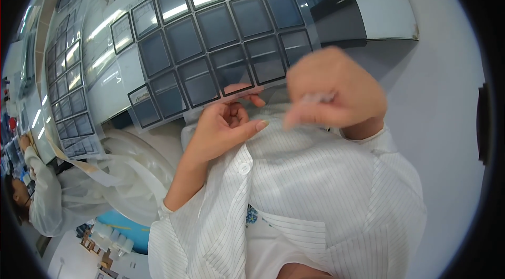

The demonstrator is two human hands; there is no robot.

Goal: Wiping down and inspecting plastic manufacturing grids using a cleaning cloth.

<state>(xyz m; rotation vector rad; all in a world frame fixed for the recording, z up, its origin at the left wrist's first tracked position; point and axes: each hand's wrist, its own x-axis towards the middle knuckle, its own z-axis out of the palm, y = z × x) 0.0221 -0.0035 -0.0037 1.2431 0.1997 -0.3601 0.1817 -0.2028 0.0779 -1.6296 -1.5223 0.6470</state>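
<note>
A clear sheet with a grid of dark-framed, grey-blue rectangular panels [215, 26] lies on the bench in front of me. At its near edge is my left hand [218, 134], its fingers partly curled and the thumb stretched away from them. Between that thumb and the fingers I see nothing held. My right hand [342, 92] is raised over the sheet's near right corner, closed and blurred by motion. Something small and pale shows at its pinched fingers, too smeared to name.
More framed panels [68, 79] lie on the bench to the left. A dark flat board [334, 8] and a white bench top [386, 8] are at the far right. A person in a pale gown [58, 195] sits at the left, near a translucent plastic cover [134, 168].
</note>
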